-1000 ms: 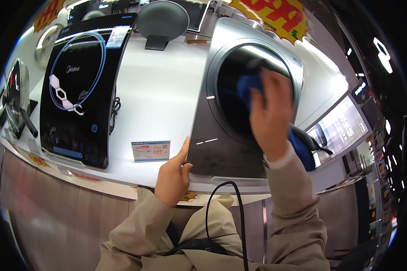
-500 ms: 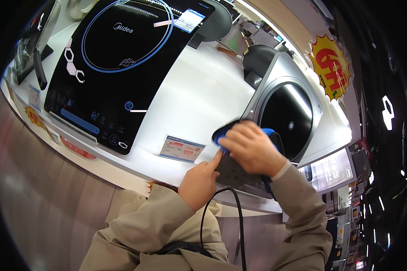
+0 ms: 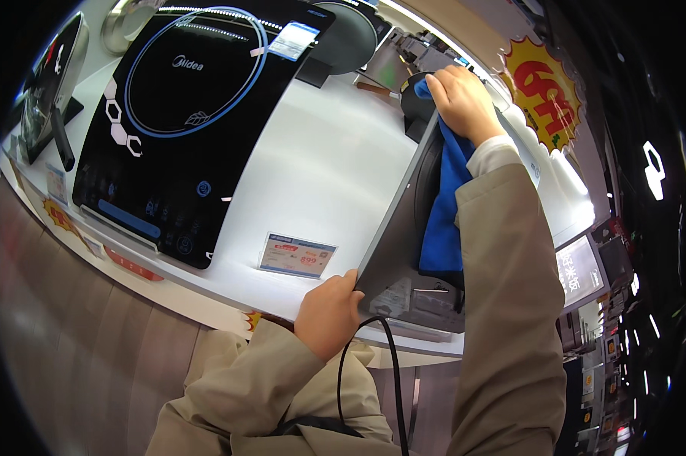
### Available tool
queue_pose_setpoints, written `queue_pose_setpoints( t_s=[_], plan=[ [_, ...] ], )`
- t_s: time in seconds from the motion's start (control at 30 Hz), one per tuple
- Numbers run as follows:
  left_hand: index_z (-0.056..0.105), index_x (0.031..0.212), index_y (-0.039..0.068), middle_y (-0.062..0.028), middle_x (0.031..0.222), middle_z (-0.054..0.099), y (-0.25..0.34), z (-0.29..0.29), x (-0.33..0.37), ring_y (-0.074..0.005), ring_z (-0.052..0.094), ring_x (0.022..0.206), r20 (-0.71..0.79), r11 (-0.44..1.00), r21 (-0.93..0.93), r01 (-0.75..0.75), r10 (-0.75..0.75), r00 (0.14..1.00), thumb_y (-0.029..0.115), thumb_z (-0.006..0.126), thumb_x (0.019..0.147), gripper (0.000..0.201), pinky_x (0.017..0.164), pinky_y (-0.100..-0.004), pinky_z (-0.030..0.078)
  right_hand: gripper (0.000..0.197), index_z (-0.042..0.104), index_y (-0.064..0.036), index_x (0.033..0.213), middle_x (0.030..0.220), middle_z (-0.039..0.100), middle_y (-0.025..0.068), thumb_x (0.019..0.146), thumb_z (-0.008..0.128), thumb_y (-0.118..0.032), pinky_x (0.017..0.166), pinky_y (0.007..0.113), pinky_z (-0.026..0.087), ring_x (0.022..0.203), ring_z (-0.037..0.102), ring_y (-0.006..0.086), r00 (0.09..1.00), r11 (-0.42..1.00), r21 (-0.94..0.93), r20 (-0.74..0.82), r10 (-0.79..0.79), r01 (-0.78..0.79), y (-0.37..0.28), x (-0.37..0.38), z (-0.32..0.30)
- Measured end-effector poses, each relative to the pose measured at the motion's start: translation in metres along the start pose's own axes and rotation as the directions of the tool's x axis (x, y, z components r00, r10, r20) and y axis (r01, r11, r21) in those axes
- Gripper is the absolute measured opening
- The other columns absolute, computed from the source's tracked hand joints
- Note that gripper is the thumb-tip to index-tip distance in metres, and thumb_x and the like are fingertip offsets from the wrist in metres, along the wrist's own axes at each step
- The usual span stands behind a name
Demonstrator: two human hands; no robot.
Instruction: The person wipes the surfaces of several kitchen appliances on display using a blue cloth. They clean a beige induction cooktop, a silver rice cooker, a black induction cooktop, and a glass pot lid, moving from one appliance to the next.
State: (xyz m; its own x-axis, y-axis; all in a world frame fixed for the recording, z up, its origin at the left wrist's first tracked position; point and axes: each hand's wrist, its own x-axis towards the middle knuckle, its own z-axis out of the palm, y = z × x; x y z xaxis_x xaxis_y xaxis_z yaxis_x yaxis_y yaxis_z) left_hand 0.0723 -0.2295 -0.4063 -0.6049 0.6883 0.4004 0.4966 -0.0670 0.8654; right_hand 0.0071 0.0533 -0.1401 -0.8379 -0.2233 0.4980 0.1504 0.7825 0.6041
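At right of centre, a tilted grey cooktop (image 3: 404, 228) is gripped at its lower corner by the left hand (image 3: 329, 315). A blue cloth (image 3: 443, 205) is clutched against its upper edge by the right hand (image 3: 465, 100).

Blue cloth (image 3: 443, 205), grey appliance (image 3: 398, 235), blk cooktop (image 3: 183, 114) (blue ring, white hexagons), white counter (image 3: 328, 167).

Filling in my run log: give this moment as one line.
left hand: grips grey cooktop lower corner | right hand: presses blue cloth at its upper edge | cooktop: tilted up off white counter
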Motion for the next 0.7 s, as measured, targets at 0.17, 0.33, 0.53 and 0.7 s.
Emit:
queue_pose_setpoints(
  t_s=[0.17,0.33,0.53,0.7],
  plan=[
    [0.063,0.119,-0.004,-0.0198,0.085,0.064,0.004,0.004,0.000,-0.0353,0.064,0.074,-0.001,1.000,0.009,-0.021,0.021,1.000,0.003,0.065,0.088,0.032,0.066,-0.0408,0.050,0.038,0.062,0.0012,0.100,0.104,0.066,0.0262,0.104,0.040,-0.029,0.085,0.052,0.049,0.093,0.064,0.0441,0.949,0.947,0.064,0.024,0.315,-0.316,0.053,-0.014,0.025],
    [0.063,0.118,-0.002,-0.0198,0.082,0.062,-0.003,-0.003,0.000,-0.0394,0.062,0.077,-0.002,1.000,0.013,0.016,-0.016,1.000,0.005,0.066,0.088,0.031,0.067,-0.0452,0.048,0.047,0.046,-0.0084,0.138,0.135,0.058,0.0201,0.103,0.036,-0.038,0.107,0.044,0.041,0.120,0.058,0.0379,0.807,0.760,0.280,0.293,0.513,-0.586,0.081,-0.033,0.033],
    [0.062,0.120,-0.008,-0.0200,0.083,0.065,-0.002,0.000,0.001,-0.0312,0.065,0.068,0.013,0.998,0.057,-0.023,0.022,1.000,0.001,0.066,0.088,0.033,0.063,-0.0373,0.051,0.053,0.064,-0.0046,0.129,0.139,0.059,0.0173,0.095,0.054,-0.044,0.109,0.039,0.042,0.126,0.057,0.0351,0.491,0.491,0.096,0.349,0.798,-0.866,0.132,-0.110,0.015],
    [0.062,0.119,-0.010,-0.0205,0.085,0.067,0.000,-0.002,0.001,-0.0285,0.066,0.068,0.038,0.996,0.090,-0.020,0.017,0.999,0.001,0.065,0.089,0.033,0.063,-0.0350,0.052,0.055,0.070,0.0000,0.110,0.117,0.068,0.0244,0.102,0.035,-0.042,0.101,0.045,0.048,0.110,0.063,0.0423,0.672,0.652,0.160,0.176,0.720,-0.741,0.120,-0.138,-0.033]
  ],
)
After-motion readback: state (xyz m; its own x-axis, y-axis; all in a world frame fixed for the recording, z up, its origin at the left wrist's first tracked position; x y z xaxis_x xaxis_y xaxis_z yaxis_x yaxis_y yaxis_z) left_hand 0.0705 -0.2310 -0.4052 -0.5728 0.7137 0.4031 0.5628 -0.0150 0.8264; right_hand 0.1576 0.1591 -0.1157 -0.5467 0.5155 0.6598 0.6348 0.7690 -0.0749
